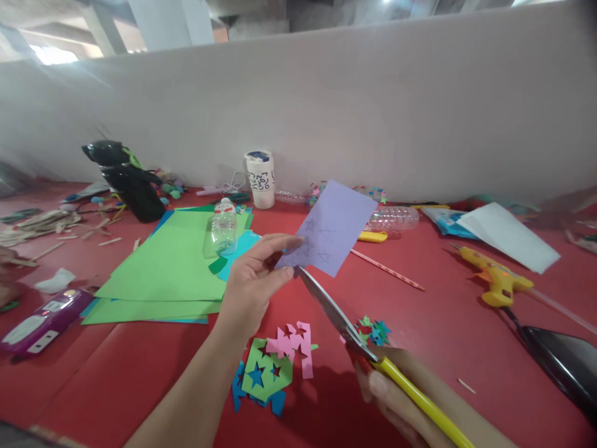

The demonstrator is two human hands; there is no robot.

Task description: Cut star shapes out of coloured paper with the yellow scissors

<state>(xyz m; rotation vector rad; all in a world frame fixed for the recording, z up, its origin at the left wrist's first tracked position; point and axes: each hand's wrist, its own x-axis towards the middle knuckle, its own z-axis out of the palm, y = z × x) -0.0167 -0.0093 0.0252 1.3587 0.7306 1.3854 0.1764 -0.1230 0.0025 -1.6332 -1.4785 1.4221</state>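
Note:
My left hand (254, 277) pinches the lower left corner of a purple sheet of paper (342, 218), raised above the table, with several stars drawn in pen on it. In my right hand (389, 392) are scissors (333, 311) with yellow and red handles. Their blade tips meet the paper's lower edge, close to my left fingertips. Below lie paper scraps in pink (305, 367) and green (252, 376) with star-shaped holes, over blue ones. Small cut paper stars (380, 333) sit in a pile beyond my right hand.
Green sheets (158, 261) and a small clear bottle (224, 227) are on the left, near a black flask (133, 186). A white cup (260, 180) stands by the wall. At right lies a yellow glue gun (497, 277). Another person's hand (7, 277) shows at the left edge.

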